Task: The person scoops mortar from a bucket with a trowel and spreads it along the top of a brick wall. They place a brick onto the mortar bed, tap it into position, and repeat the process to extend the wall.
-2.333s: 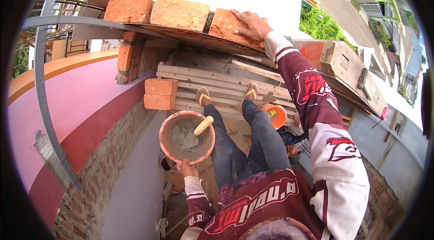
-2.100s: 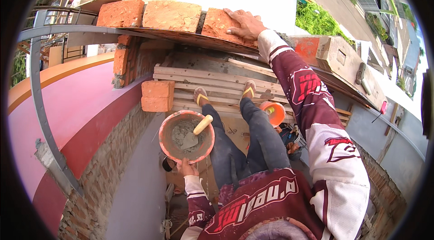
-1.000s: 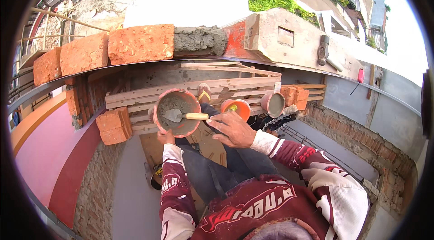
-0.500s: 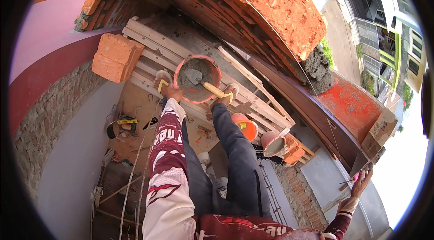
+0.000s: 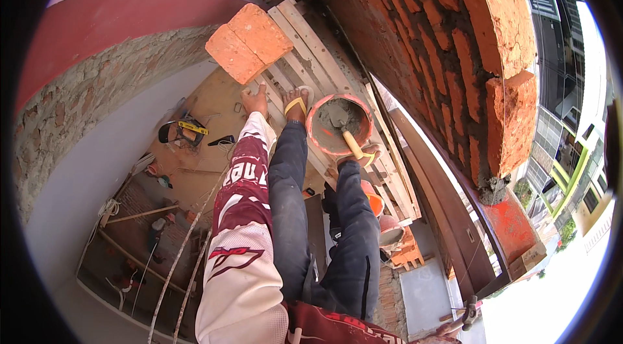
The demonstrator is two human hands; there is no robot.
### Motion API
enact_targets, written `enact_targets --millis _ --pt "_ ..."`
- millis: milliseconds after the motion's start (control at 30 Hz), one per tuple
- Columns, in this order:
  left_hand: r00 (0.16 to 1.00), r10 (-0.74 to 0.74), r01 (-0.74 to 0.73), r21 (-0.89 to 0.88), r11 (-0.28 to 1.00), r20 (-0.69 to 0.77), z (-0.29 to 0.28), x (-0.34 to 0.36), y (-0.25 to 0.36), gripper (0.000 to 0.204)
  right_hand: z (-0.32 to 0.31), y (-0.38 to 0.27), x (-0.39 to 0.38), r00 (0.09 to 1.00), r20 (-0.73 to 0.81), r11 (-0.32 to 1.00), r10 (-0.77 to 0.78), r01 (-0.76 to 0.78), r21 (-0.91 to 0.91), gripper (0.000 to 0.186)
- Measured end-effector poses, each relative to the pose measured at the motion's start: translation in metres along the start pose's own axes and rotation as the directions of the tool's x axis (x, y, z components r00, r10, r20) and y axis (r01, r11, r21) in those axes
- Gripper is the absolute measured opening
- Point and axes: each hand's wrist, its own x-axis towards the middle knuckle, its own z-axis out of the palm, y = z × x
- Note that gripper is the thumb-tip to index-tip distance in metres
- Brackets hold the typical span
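"How far along is the brick wall?"

"Many courses stand with mortar between them, and two top bricks show. I'd judge that row unfinished: between the nearer one and the red-painted block sits only a mortar lump."

"And the count of everything else?"

"One slatted platform and one brick stack, too hidden to count. Three buckets: the mortar bucket on the slats, an orange bucket and a pinkish bucket, both partly covered. Two loose bricks, side by side at the platform's far-left end, unlaid. Then one hammer, and one trowel standing in the mortar bucket."

"The hands?"

"The left hand is open, fingers spread at the loose bricks' lower edge; whether they touch, I can't tell. The right hand, low at the rim, looks closed around the hammer."
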Motion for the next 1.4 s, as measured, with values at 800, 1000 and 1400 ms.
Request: enact_targets --millis 800,1000,1400 --pt "0.765 -0.27 0.607 -0.795 -0.003 0.585 0.005 0.079 0.026 0.084 0.505 -0.54 0.291 0.691 0.658 0.916 -0.3 0.016 0.401 0.055" --pt "0.704 -0.393 0.705 -0.646 0.293 0.591 -0.023 0.06 0.027 0.122 0.496 -0.527 0.282 0.557 0.813 0.929 -0.168 -0.186 0.32 0.052" --pt "0.768 -0.127 0.592 -0.771 -0.234 0.628 0.071 0.028 0.091 0.105 0.508 -0.522 0.275 0.619 0.752 0.953 -0.227 -0.017 0.301 0.06"
